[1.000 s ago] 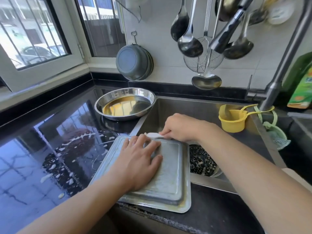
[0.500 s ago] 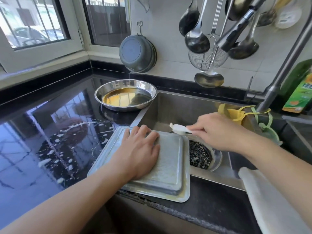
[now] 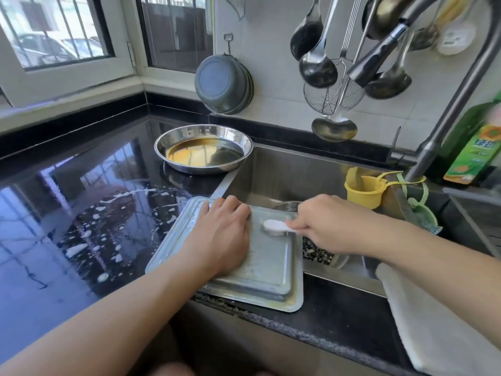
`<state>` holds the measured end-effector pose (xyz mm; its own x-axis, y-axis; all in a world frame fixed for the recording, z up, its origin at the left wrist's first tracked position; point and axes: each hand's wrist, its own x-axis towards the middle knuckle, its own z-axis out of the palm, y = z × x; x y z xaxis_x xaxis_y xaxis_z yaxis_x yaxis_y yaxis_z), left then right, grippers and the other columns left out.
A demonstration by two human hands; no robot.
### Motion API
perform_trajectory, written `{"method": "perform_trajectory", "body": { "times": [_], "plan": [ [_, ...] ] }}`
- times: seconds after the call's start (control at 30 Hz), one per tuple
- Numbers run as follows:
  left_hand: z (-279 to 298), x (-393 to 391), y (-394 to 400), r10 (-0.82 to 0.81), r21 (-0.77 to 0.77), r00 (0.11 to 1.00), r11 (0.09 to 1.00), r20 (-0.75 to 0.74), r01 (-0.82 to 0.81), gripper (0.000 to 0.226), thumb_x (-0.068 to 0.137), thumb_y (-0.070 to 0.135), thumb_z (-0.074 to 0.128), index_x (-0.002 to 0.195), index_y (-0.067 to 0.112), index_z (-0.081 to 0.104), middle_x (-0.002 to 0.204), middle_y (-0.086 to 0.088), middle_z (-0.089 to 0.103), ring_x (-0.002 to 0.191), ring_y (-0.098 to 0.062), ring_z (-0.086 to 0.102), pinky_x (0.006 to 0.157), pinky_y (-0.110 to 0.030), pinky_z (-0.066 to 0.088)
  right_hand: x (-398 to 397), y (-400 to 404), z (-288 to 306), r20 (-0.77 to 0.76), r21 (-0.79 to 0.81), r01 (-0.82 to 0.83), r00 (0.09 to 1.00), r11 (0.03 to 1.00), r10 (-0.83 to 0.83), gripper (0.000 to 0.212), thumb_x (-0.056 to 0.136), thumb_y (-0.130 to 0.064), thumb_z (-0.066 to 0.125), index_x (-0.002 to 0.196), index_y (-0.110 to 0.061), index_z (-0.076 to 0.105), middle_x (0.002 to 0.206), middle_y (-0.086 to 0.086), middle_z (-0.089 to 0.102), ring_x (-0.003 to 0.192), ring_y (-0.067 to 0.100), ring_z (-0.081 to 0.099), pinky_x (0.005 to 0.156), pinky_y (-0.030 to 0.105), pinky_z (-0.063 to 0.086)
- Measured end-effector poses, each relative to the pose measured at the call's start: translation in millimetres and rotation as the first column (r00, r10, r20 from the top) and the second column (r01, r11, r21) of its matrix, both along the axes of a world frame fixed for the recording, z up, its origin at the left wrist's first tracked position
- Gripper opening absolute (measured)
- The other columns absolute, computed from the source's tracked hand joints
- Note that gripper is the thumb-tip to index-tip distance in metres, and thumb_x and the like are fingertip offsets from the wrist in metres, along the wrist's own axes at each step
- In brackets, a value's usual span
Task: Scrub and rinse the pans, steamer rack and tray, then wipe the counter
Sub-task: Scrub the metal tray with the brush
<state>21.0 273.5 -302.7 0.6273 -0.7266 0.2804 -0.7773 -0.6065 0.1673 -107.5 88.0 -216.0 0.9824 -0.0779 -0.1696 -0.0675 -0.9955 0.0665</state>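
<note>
A rectangular steel tray (image 3: 271, 270) lies upside down across the sink's front left corner, partly on the black counter (image 3: 54, 240). My left hand (image 3: 222, 237) presses flat on its left half. My right hand (image 3: 328, 226) grips the handle of a small white brush (image 3: 273, 226), whose head touches the tray's far right part. A round steel pan (image 3: 203, 150) with an oily yellow film stands on the counter behind, at the sink's left rim.
White suds speckle the wet counter left of the tray. The sink (image 3: 298, 175) holds a drain strainer (image 3: 317, 253) and a yellow cup (image 3: 366, 191). A tap (image 3: 433, 147), hanging ladles (image 3: 320, 66), a green bottle (image 3: 477, 153) and a white cloth (image 3: 433, 321) lie right.
My right hand swung out to the right over the sink with the brush, then came back so the brush head is on the tray. My left hand stayed pressed on the tray.
</note>
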Motion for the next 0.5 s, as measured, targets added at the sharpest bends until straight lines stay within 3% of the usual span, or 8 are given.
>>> {"method": "perform_trajectory", "body": {
  "times": [0.1, 0.2, 0.33, 0.5],
  "plan": [
    [-1, 0, -1, 0.002, 0.004, 1.0, 1.0, -0.002, -0.002, 0.023, 0.103, 0.028, 0.037, 0.111, 0.022, 0.058, 0.114, 0.0, 0.053, 0.106, -0.029, 0.049, 0.097, -0.047, 0.038, 1, 5, 6, -0.039, 0.001, -0.013, 0.999, 1.0, 0.013, 0.028, 0.105, -0.038, 0.045, 0.121, -0.034, 0.068, 0.087, -0.01, 0.056, 0.086, 0.027, 0.061, 0.074, 0.038, 0.05],
    [-2, 2, 0, 0.008, -0.023, 1.0, 1.0, -0.012, -0.008, 0.018, 0.1, 0.022, 0.042, 0.106, 0.019, 0.058, 0.107, -0.001, 0.053, 0.1, -0.029, 0.05, 0.096, -0.047, 0.04, 18, -5, 8, 0.028, 0.006, 0.088, 0.996, 0.996, -0.088, 0.027, 0.103, -0.036, 0.048, 0.119, -0.033, 0.07, 0.099, -0.003, 0.063, 0.092, 0.031, 0.064, 0.081, 0.044, 0.055],
    [-3, 2, 1, 0.005, -0.026, 0.999, 1.0, -0.035, -0.006, 0.022, 0.093, 0.023, 0.039, 0.103, 0.017, 0.058, 0.105, -0.004, 0.054, 0.098, -0.03, 0.051, 0.094, -0.048, 0.042, 14, 16, 2, -0.015, 0.028, -0.007, 1.0, 1.0, 0.007, 0.028, 0.105, -0.038, 0.047, 0.107, -0.025, 0.072, 0.081, -0.012, 0.051, 0.078, 0.023, 0.056, 0.071, 0.034, 0.047],
    [1, 1, 1, 0.007, -0.028, 1.0, 1.0, -0.027, -0.008, 0.033, 0.092, 0.027, 0.032, 0.107, 0.017, 0.06, 0.108, -0.004, 0.056, 0.1, -0.03, 0.052, 0.095, -0.048, 0.043, 1, -10, 5, 0.039, 0.026, 0.112, 0.993, 0.993, -0.113, 0.026, 0.103, -0.037, 0.047, 0.099, -0.024, 0.07, 0.082, -0.004, 0.058, 0.076, 0.024, 0.06, 0.072, 0.045, 0.055]
  ]
}}
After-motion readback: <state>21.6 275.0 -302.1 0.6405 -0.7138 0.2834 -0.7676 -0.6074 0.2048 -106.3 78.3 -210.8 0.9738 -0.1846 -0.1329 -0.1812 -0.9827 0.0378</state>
